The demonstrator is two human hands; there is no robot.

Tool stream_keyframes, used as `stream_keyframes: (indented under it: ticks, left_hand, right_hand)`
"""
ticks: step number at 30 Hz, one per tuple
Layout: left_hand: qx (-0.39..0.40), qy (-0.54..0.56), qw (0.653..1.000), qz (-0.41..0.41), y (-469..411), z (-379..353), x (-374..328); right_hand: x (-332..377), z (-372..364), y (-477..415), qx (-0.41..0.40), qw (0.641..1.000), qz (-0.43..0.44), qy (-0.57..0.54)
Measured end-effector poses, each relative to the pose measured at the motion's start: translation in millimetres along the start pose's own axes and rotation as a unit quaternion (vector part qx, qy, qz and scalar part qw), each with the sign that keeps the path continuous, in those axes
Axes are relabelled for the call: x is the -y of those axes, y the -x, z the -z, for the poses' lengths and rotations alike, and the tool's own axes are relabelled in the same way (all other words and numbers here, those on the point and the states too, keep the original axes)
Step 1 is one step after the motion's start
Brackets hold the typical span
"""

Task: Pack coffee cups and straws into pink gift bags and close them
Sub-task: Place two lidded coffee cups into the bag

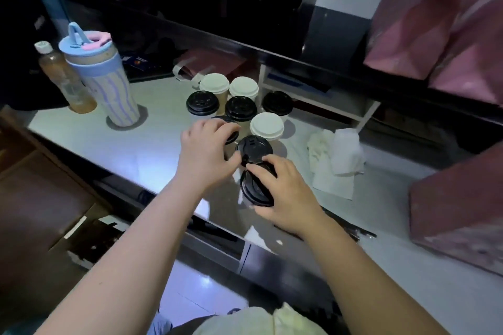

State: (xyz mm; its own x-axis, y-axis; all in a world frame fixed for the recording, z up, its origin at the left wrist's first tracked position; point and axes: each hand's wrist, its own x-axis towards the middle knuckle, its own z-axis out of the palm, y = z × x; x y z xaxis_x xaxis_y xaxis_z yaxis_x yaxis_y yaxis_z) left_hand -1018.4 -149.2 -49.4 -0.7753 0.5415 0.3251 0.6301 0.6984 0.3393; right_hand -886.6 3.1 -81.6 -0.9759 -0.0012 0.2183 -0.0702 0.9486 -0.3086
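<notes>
Gripping black-lidded cups (254, 192), left hand (206, 153), right hand (287, 194) (counter (130, 149) edge close)

Left hand (206, 149) hides black-lidded cup (232, 135); pink bag (457, 212) cut by right edge.

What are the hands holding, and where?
Each grips a coffee cup by its black lid: left hand the farther cup, right hand the nearest cup.

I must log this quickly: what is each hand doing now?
Left hand: grips a black-lidded cup from above.
Right hand: grips the nearest cup by its lid.
</notes>
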Motion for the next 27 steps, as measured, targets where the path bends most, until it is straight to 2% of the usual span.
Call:
stream_keyframes:
  ticks: [9, 12, 16, 20, 24, 27]
  left_hand:
    - [-0.008, 0.039, 0.982, -0.183, -81, -2, -136]
    - [0.001, 0.066, 0.969, -0.239, -91, -9, -201]
    - [0.014, 0.100, 0.948, -0.302, -89, -25, -286]
    - [0.054, 0.153, 0.933, -0.320, -76, -48, -354]
    - [0.124, 0.156, 0.927, -0.318, -63, -76, -400]
    - [0.097, 0.215, 0.926, -0.295, -56, -90, -420]
  right_hand:
    - [-88, 153, 46, -0.078, 0.987, -0.128, 0.058]
    - [-116, 208, 83, -0.144, 0.971, -0.173, 0.076]
    - [-148, 262, 135, -0.187, 0.950, -0.228, 0.100]
    - [-180, 292, 184, -0.199, 0.940, -0.256, 0.110]
    - [-213, 300, 221, -0.217, 0.936, -0.267, 0.080]
    - [-239, 304, 241, -0.229, 0.933, -0.269, 0.064]
